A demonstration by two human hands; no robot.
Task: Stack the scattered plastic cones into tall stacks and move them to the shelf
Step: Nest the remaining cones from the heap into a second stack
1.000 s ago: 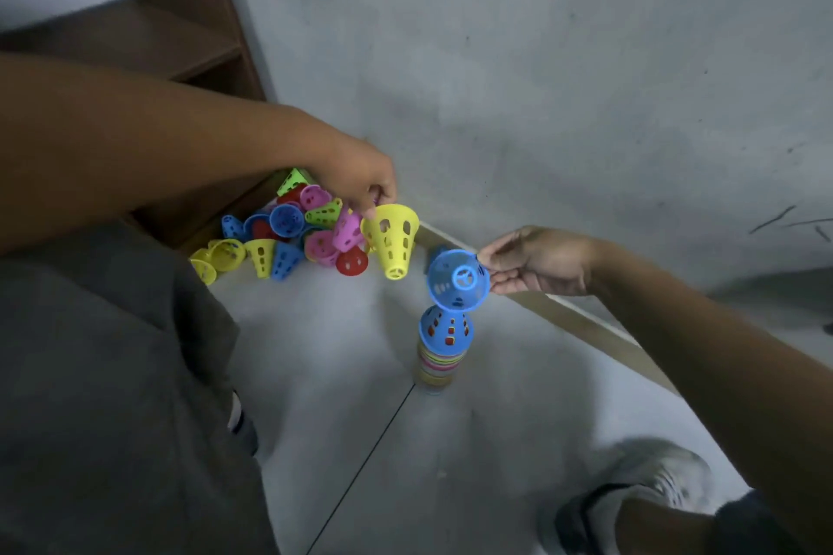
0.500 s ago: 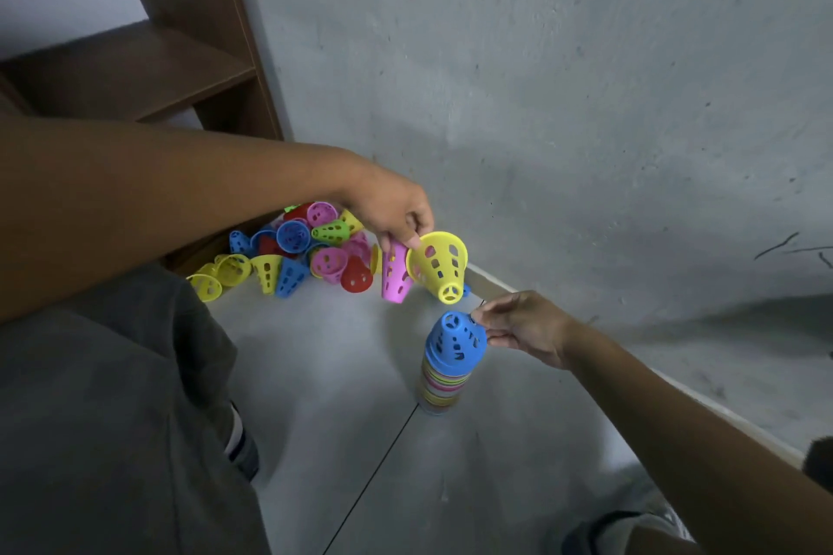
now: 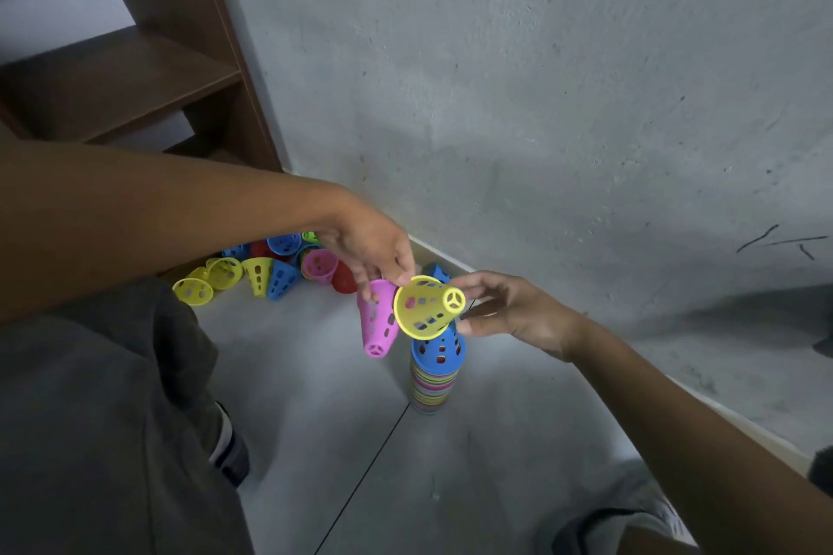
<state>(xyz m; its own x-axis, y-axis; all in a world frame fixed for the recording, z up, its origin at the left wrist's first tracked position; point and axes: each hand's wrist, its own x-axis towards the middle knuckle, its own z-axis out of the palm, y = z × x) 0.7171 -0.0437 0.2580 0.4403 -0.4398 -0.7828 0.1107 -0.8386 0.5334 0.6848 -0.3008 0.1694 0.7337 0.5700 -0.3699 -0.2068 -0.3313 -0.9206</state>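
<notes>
While the left hand point(image 3: 374, 246) reaches in from the upper left, its fingertips pinch the rims of two cones at once: a yellow cone point(image 3: 426, 306) lying on its side with the narrow tip pointing right, and a pink cone point(image 3: 377, 322) hanging tip-down just beside it. In this head view the right hand point(image 3: 509, 306) comes from the lower right with its fingers spread and loosely curled, the fingertips near or touching the yellow cone's tip (contact is too fine to tell); it is not clamped on anything. Directly under the yellow cone stands the stack point(image 3: 435, 367), upright on the pale floor point(image 3: 315, 374), its top piece a blue cone with holes and many coloured rims layered beneath. Another blue cone point(image 3: 436, 271) peeks out behind the hands, by the base of the wall.

Further left lies the loose pile of cones point(image 3: 266, 268), yellow, blue, pink, red and green, scattered on the floor at the foot of the brown wooden shelf point(image 3: 121, 77). A grey concrete wall point(image 3: 541, 104) fills the background, and the person's dark trouser leg point(image 3: 112, 419) covers the lower left.
</notes>
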